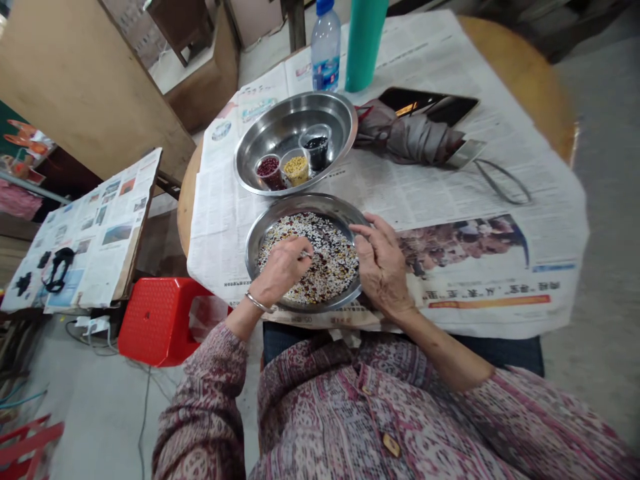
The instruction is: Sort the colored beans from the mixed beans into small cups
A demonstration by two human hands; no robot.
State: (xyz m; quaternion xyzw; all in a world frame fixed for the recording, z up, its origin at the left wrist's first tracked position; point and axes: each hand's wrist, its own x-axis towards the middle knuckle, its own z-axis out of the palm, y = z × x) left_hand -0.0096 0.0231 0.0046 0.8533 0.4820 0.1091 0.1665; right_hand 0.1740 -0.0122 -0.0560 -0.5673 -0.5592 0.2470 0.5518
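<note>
A steel plate [260, 235] full of mixed white, red and dark grains lies at the near edge of the newspaper-covered round table. My left hand [281, 268] rests in the grains with fingers curled in a pinch; what they hold is too small to name. My right hand [381, 263] rests on the plate's right rim, fingers bent over the grains. Behind it a second steel bowl [255, 137] holds three small cups: red beans [269, 169], yellow grains [296, 167] and black grains [317, 148].
A folded grey umbrella [413, 137], a dark tablet [433, 105], a water bottle [325, 45] and a green flask [365, 41] stand at the back. A red stool [157, 319] and a papered side board [90, 227] are to the left.
</note>
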